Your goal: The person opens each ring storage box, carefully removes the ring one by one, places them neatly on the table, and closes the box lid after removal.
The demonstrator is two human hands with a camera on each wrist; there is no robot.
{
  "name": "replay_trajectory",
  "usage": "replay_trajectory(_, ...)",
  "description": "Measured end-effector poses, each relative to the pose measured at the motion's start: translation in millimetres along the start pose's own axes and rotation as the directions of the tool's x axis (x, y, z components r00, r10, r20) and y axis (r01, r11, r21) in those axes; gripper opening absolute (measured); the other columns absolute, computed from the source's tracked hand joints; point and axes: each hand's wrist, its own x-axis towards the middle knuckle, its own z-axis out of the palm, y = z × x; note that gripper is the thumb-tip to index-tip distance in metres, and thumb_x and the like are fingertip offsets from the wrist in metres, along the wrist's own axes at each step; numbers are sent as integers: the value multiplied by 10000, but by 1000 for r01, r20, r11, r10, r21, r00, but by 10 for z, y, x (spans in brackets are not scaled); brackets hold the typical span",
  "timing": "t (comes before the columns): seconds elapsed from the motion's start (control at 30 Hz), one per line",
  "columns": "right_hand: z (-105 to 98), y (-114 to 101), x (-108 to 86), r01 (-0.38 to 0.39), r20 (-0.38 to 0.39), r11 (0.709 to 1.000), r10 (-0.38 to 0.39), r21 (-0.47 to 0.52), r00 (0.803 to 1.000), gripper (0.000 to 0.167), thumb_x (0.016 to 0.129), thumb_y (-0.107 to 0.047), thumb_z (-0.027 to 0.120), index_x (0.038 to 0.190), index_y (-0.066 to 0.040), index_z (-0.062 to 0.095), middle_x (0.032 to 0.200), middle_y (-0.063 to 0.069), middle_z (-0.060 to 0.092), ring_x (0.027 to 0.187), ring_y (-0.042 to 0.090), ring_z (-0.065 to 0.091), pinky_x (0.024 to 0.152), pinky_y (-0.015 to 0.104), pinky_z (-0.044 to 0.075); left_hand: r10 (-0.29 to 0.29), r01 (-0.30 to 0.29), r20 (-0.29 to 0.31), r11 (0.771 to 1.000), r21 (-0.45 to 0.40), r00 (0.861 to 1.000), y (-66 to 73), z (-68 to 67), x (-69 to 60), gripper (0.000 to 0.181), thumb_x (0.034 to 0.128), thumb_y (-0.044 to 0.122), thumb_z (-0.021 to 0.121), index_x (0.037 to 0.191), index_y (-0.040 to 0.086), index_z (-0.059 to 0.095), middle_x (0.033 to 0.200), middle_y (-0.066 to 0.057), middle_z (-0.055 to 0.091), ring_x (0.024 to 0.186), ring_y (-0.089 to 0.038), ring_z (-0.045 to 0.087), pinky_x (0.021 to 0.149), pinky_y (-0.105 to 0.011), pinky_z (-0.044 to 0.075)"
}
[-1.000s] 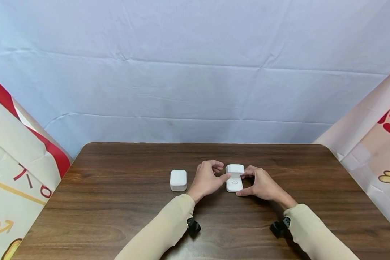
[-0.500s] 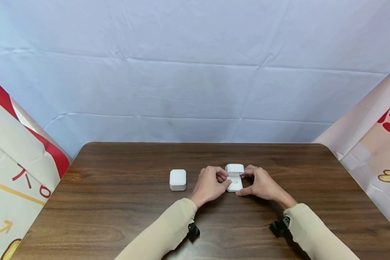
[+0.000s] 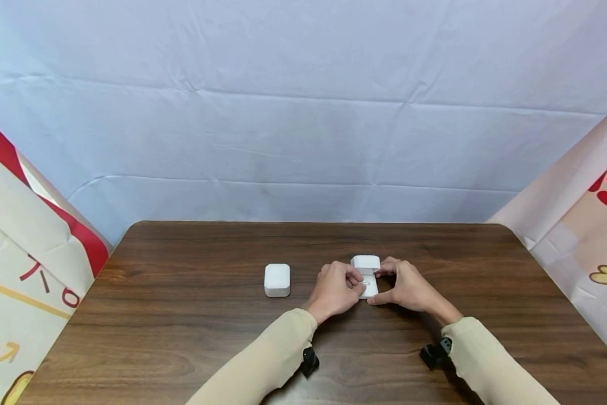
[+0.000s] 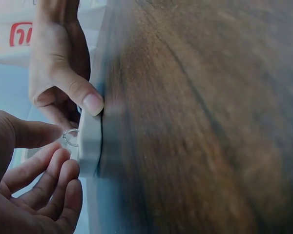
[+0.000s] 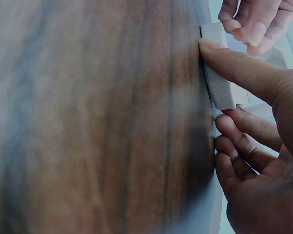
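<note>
A white ring box (image 3: 370, 293) stands on the table with its lid (image 3: 365, 263) raised. My right hand (image 3: 409, 287) grips the box's base from the right, thumb at the front and fingers behind. A small silvery ring (image 4: 72, 138) stands upright in the box's insert. From the left, my left hand (image 3: 336, 289) reaches over the base, and its thumb and forefinger pinch the ring's edge. In the left wrist view the ring shows at these fingertips; in the right wrist view it is hidden.
A second white box (image 3: 277, 280), closed, sits to the left of my left hand. Both boxes are on a brown wooden table (image 3: 192, 304). Behind the table hangs a pale cloth (image 3: 303, 112), and printed sheets flank it on both sides.
My left hand has moved right, from beside the open box to the ring, bringing thumb and forefinger together there. The right hand and both boxes have stayed in place.
</note>
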Motion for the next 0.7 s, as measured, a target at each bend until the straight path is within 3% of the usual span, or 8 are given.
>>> replay_trajectory(0.7,8,-10,5,-8,-11,1000,8,7,1000,475,664,-278,976,1043,-114,741,998,-34,647,956,183,616,842,371,512,-28,29,-43,999,21,999,-15,75,47,116,860,62,766,766,126,744,673,101,626,622,-3,552,645,-201,475)
